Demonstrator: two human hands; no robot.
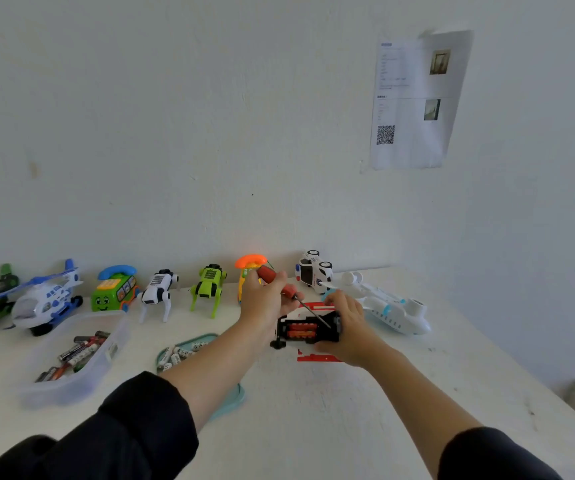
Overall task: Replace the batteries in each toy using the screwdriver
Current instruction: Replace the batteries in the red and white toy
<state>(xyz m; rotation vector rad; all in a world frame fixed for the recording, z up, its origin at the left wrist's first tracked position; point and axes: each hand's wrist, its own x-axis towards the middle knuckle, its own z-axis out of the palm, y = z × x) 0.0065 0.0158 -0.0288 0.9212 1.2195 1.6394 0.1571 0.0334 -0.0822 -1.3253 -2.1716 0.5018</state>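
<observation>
The right hand (345,327) clamped an overturned red-and-black toy (308,330) against the white table (331,410), apparently to keep it from shifting; its battery bay lay open with orange cells showing. Just left of it, the left hand (267,299) gripped a red-handled screwdriver (281,284), the shaft slanting down toward the bay's right end, seemingly to work a screw or pry there. Left of the left forearm sat a teal tray (234,398) of pale batteries and, further left, a clear tub (71,386) of mixed ones, within easy reach. Beyond both hands, other toys lined the wall: a white plane (388,308), a police car (314,271), robot dogs, phones, helicopters.
</observation>
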